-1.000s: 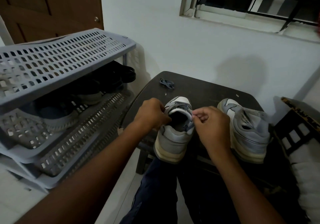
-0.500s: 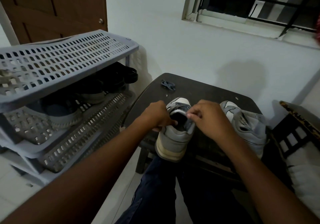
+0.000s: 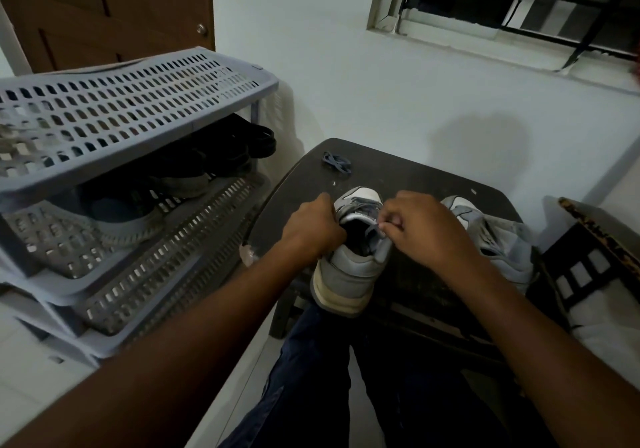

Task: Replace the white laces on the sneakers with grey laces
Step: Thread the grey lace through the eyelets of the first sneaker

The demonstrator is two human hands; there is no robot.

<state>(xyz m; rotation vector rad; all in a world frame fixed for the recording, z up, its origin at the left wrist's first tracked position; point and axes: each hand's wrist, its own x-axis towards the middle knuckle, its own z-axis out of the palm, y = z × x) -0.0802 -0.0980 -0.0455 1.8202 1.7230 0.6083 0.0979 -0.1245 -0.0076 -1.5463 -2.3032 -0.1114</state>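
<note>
A grey sneaker (image 3: 349, 274) stands heel towards me on a dark stool (image 3: 415, 184), laced with a grey lace (image 3: 362, 205). My left hand (image 3: 311, 226) grips the shoe's left collar, fingers curled at the opening. My right hand (image 3: 419, 229) pinches the lace end at the shoe's upper right eyelets. The second grey sneaker (image 3: 498, 236) stands to the right, partly hidden by my right wrist. A loose dark-grey lace (image 3: 336, 162) lies bundled at the stool's far left.
A grey perforated shoe rack (image 3: 131, 115) holding several shoes stands close on the left. A brown door (image 3: 104, 11) is behind it. A white wall and barred window (image 3: 519, 1) lie ahead. A dark wooden frame (image 3: 588, 267) stands right. My legs are below the stool.
My right hand shifted slightly back towards the shoe's right side, its fingertips now pinching at the upper eyelets. The left hand stayed on the collar. The camera tilted a little.
</note>
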